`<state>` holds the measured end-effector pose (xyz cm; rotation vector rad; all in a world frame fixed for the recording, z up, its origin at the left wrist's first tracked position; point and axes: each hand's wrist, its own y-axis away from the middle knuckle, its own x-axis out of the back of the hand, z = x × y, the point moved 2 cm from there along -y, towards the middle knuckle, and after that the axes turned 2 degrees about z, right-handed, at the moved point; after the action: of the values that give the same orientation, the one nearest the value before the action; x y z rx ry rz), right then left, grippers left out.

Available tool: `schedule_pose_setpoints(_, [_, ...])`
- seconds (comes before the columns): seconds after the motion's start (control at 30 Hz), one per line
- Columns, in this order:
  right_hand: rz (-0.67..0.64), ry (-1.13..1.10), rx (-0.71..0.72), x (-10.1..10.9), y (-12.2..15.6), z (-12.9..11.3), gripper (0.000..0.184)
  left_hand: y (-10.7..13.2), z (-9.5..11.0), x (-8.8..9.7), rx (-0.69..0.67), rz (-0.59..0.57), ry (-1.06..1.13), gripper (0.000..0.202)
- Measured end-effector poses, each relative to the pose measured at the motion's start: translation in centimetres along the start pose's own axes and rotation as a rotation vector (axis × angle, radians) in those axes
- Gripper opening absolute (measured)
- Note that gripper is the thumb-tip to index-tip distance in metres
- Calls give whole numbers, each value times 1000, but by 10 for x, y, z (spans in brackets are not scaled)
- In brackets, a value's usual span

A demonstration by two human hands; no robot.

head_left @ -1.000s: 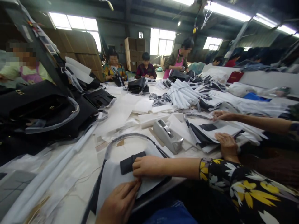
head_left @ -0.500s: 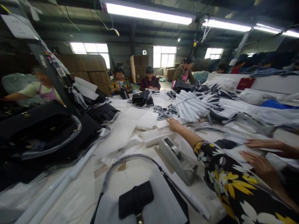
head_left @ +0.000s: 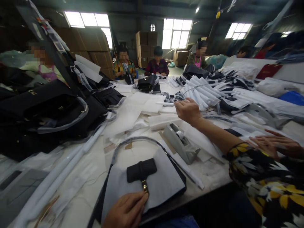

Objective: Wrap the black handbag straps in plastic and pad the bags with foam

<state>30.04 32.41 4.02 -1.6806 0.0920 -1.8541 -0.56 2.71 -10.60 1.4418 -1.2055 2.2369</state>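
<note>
A black handbag (head_left: pixel 175 171) lies before me, its front covered by a pale sheet (head_left: pixel 163 186) and its handle (head_left: pixel 135 138) wrapped in clear film. A small black piece (head_left: pixel 142 170) sits on the sheet, joined to a short strap with a gold clasp (head_left: pixel 144 187). The fingertips of my left hand (head_left: pixel 127 209) pinch that strap just below the clasp. My right hand (head_left: pixel 188 111), in a floral sleeve, is above the middle of the table with curled fingers. A thin white strip (head_left: pixel 165 104) meets its fingertips; whether they grip it I cannot tell.
A grey tape dispenser (head_left: pixel 181 142) stands beyond the handbag. More black bags (head_left: pixel 42 104) are heaped at left, near long white tubes (head_left: pixel 64 174). White rolls (head_left: pixel 201 91) lie in a bundle farther back. A co-worker's hands (head_left: pixel 277 144) are at right; other people sit across the table.
My left hand has come into view and taken the strap by the clasp. My right hand has curled its fingers and shifted slightly right. The view has tilted down.
</note>
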Motion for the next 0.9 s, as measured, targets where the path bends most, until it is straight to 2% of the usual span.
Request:
schedule_pose_setpoints(0.1, [155, -136, 148, 45, 48, -56, 35, -3, 6, 6, 75, -33, 45, 39])
schedule_pose_setpoints(0.2, [143, -362, 394, 77, 105, -119, 33, -5, 8, 8, 103, -41, 60, 37])
schedule_pose_setpoints(0.27, [79, -490, 550, 80, 140, -156, 34, -3, 9, 7, 103, -45, 54, 38])
schedule_pose_setpoints(0.37, [6, -597, 684, 62, 178, -189, 33, 2, 8, 3, 120, -41, 19, 35])
schedule_pose_setpoints(0.43, [-17, -644, 694, 42, 193, -196, 34, 4, 8, 1, 138, -41, 3, 30])
schedule_pose_setpoints(0.57, [-97, -709, 676, 14, 208, -194, 38, 7, 10, 0, 133, -43, -2, 23])
schedule_pose_setpoints(0.77, [-269, -761, 710, 3, 209, -191, 39, 12, 16, 1, 142, -18, -14, 24])
schedule_pose_setpoints(0.9, [-368, -778, 732, 3, 209, -191, 48, 22, 22, 2, 107, 20, -27, 31])
